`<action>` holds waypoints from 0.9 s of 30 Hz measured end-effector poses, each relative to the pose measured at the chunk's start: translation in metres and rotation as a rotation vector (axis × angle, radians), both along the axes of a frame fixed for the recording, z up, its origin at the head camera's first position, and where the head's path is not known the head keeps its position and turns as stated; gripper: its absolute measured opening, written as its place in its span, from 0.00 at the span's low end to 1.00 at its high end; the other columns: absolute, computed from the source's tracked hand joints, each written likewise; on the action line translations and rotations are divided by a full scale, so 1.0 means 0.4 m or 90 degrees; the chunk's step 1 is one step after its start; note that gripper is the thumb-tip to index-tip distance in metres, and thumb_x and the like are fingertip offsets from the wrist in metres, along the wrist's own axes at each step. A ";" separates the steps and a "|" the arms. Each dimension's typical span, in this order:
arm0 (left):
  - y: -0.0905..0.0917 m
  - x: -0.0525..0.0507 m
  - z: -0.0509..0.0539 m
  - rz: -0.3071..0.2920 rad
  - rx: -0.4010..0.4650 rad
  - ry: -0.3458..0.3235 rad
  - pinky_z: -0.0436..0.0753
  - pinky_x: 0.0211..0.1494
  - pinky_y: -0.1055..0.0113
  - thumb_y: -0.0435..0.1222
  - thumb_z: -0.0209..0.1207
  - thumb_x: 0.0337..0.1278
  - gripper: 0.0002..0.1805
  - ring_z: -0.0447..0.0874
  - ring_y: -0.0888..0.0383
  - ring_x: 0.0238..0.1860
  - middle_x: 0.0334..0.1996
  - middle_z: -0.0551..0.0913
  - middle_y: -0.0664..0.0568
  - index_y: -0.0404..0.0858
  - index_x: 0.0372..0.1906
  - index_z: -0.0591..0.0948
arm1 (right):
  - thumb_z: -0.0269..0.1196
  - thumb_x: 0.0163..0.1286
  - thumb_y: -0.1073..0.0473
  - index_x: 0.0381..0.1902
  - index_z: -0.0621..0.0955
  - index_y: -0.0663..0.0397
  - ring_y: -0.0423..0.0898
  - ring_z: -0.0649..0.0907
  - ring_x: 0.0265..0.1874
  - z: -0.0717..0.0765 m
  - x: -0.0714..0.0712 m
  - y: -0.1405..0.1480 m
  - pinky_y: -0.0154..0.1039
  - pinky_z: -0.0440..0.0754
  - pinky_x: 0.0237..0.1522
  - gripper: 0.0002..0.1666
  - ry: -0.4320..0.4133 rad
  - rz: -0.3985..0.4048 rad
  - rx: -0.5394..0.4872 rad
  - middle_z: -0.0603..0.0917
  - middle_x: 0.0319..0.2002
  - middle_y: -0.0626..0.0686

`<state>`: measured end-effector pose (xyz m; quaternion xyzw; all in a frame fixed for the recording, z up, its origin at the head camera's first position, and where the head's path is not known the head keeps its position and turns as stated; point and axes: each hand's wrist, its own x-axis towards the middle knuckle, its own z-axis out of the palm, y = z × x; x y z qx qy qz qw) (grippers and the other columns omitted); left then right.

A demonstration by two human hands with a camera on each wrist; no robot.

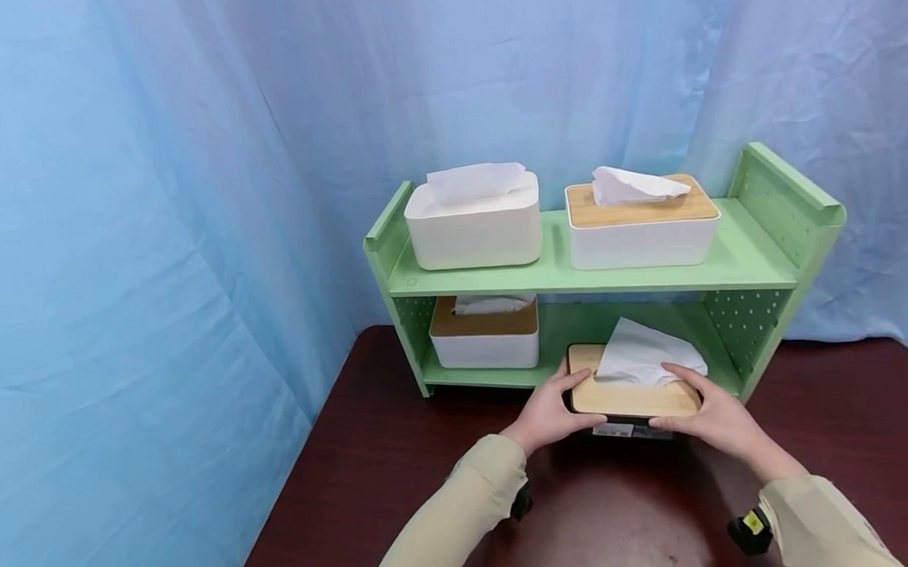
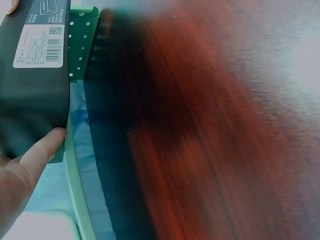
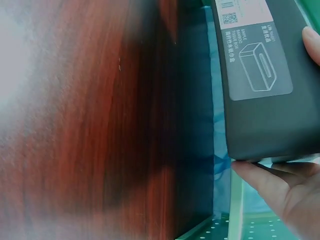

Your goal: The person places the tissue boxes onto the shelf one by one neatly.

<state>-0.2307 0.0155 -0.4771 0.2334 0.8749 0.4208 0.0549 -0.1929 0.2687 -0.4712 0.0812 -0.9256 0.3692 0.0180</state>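
Observation:
A black tissue box [image 1: 627, 401] with a pale wooden lid is gripped between both hands at the front right of the lower shelf. White tissue [image 1: 644, 356] sticks up from its slot. My left hand [image 1: 547, 411] holds the left end, and my right hand [image 1: 717, 416] the right end, thumbs at the front. In the left wrist view the box's dark side [image 2: 35, 95] carries a white barcode label [image 2: 40, 46]. On the same side, the right wrist view shows a grey sticker [image 3: 260, 62] with a box drawing. The box's back edge is hidden from the wrist views.
The green two-tier shelf [image 1: 559, 281] stands on a dark red wooden table [image 1: 371, 478] before blue curtains [image 1: 196, 201]. On top sit a white tissue box [image 1: 477, 239] and a wooden-lidded one [image 1: 644, 245]. Another wooden-lidded box [image 1: 486, 352] occupies the lower left.

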 end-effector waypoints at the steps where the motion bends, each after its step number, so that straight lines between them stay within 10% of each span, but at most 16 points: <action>1: 0.003 -0.004 0.003 0.001 0.000 -0.002 0.69 0.66 0.66 0.45 0.71 0.46 0.39 0.56 0.50 0.72 0.73 0.53 0.41 0.46 0.66 0.70 | 0.73 0.51 0.44 0.71 0.61 0.58 0.65 0.73 0.54 0.001 -0.004 0.002 0.55 0.71 0.48 0.55 -0.001 0.000 0.000 0.66 0.63 0.72; 18: 0.035 -0.054 0.012 0.041 -0.015 -0.033 0.69 0.66 0.62 0.48 0.68 0.49 0.36 0.59 0.50 0.71 0.68 0.67 0.48 0.49 0.66 0.71 | 0.69 0.54 0.38 0.71 0.60 0.60 0.69 0.71 0.55 0.019 -0.060 0.022 0.62 0.71 0.48 0.55 -0.045 -0.026 0.037 0.64 0.63 0.75; 27: 0.019 -0.022 0.038 0.042 -0.057 0.009 0.70 0.65 0.59 0.48 0.62 0.58 0.32 0.58 0.52 0.72 0.69 0.64 0.49 0.49 0.67 0.68 | 0.65 0.60 0.39 0.70 0.58 0.65 0.70 0.71 0.53 0.030 -0.010 0.019 0.63 0.73 0.43 0.53 0.035 -0.071 0.053 0.64 0.62 0.76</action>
